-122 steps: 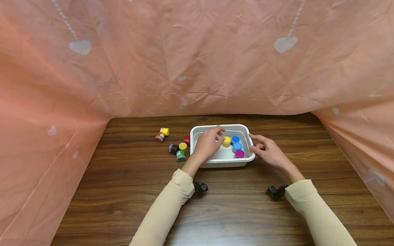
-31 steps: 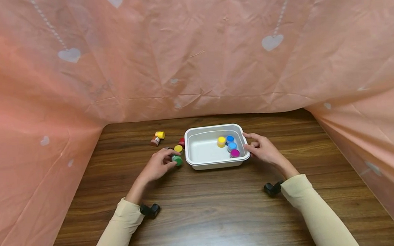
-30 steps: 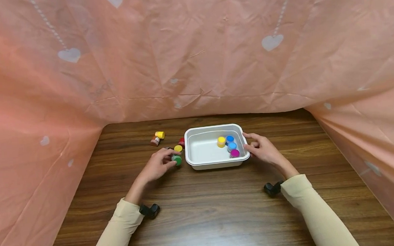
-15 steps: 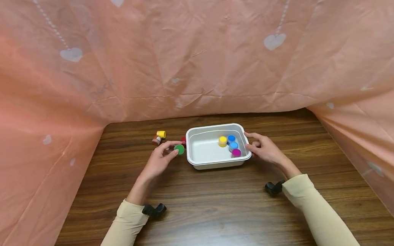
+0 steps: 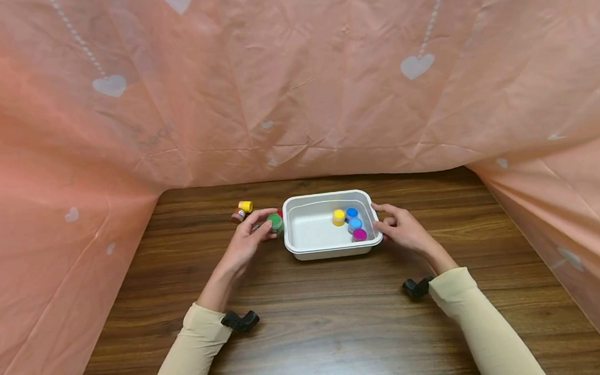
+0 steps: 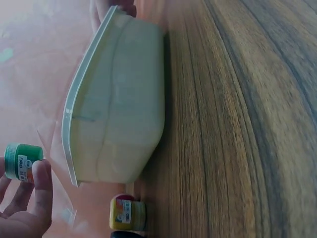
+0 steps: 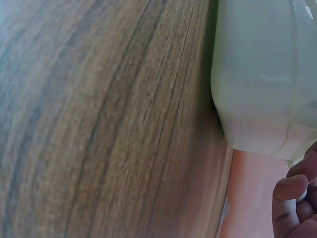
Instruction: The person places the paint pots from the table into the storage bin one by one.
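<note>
My left hand (image 5: 245,242) holds a small paint jar with a green lid (image 5: 275,223) between thumb and fingers, raised above the table just left of the white plastic tray (image 5: 331,254). At the tray's right rim, my right hand (image 5: 407,227) grips with thumb and index finger. Inside the tray's right half stand a yellow jar (image 5: 339,218), a blue jar (image 5: 352,213), a light blue jar (image 5: 355,224) and a magenta-lidded jar (image 5: 359,235). In the left wrist view a yellow jar (image 6: 128,214) stands on the table beneath the held one.
A red jar (image 5: 280,213) shows beside the tray's left wall. Farther left lie a brown jar (image 5: 238,215) and another yellow jar (image 5: 246,206). Part of a black jar (image 6: 126,234) shows at the left wrist view's edge. Pink curtain (image 5: 293,95) encloses the wooden table.
The left hand, over the tray at first, moved left to the jars, took the green one, lifted it and brought it to the tray's left rim. The right hand stays at the tray.
</note>
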Available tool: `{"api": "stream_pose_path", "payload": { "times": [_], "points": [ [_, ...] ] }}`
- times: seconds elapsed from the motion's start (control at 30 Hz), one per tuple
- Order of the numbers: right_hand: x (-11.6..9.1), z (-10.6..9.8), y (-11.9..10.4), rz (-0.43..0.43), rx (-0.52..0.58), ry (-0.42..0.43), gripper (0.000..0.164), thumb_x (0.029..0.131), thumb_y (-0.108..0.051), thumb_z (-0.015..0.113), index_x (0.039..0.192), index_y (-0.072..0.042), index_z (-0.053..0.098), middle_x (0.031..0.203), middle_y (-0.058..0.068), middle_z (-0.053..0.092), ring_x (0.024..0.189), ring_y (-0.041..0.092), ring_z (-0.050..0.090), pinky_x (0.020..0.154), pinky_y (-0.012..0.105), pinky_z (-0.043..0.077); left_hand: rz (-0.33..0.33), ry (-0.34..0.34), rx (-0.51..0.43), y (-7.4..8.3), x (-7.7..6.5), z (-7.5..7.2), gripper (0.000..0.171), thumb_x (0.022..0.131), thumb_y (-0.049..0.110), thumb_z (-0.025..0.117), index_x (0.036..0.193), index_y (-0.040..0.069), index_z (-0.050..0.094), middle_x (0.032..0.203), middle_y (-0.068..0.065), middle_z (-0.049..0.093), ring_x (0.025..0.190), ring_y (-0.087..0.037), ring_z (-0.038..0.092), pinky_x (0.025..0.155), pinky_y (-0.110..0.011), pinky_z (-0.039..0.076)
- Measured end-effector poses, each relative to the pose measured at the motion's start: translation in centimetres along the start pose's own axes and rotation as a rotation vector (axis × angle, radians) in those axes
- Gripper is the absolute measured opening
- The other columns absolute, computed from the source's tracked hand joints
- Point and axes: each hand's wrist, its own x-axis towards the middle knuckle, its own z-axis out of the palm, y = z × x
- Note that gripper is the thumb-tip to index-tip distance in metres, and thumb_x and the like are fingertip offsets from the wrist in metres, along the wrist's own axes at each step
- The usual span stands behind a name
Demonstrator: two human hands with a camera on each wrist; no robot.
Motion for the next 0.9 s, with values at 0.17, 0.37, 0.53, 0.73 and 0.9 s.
{"api": "stream_pose_path", "payload": {
  "times": [0.17,0.37,0.53,0.73,0.9],
  "points": [
    [-0.1,0.0,0.0,0.003,0.004,-0.013,0.058,0.105,-0.021,0.063,0.157,-0.005,0.042,0.064,0.006,0.056,0.056,0.011,0.047,0.053,0.025,0.037,0.013,-0.015,-0.032,0.0,0.2,0.4,0.036,0.109,0.009,0.051,0.143,-0.003,0.056,0.131,-0.013,0.058,0.107,-0.015,0.063,0.101,-0.044,0.055],
    [0.0,-0.1,-0.2,0.001,0.013,-0.01,0.057,0.105,-0.018,0.063,0.156,-0.005,0.043,0.067,0.016,0.057,0.057,0.011,0.047,0.053,0.024,0.037,-0.006,-0.023,-0.011,0.3,0.4,0.8,0.041,0.106,0.01,0.058,0.145,-0.003,0.054,0.13,-0.013,0.06,0.104,-0.013,0.067,0.107,-0.053,0.051],
    [0.1,-0.1,-0.1,-0.006,0.007,-0.011,0.056,0.105,-0.018,0.062,0.156,-0.004,0.043,0.064,0.005,0.055,0.056,0.01,0.046,0.053,0.024,0.037,0.002,-0.052,0.068,0.2,0.6,1.2,0.046,0.099,0.008,0.07,0.143,0.005,0.057,0.127,-0.014,0.063,0.105,-0.017,0.071,0.098,-0.036,0.057],
    [0.0,0.0,-0.1,0.0,0.005,-0.008,0.056,0.105,-0.018,0.062,0.156,-0.005,0.043,0.063,0.001,0.054,0.056,0.011,0.047,0.053,0.024,0.038,0.051,-0.07,0.181,0.2,1.0,2.0,0.039,0.099,0.011,0.071,0.137,0.013,0.064,0.123,-0.012,0.063,0.108,-0.039,0.069,0.084,-0.023,0.057],
    [0.0,0.1,-0.3,-0.006,0.014,0.0,0.056,0.105,-0.016,0.062,0.156,-0.003,0.043,0.063,0.006,0.055,0.056,0.011,0.048,0.053,0.024,0.038,0.123,-0.065,0.286,0.0,1.9,2.7,0.042,0.098,0.01,0.072,0.139,0.01,0.063,0.125,-0.014,0.066,0.102,-0.03,0.073,0.08,-0.023,0.057]
  ]
}}
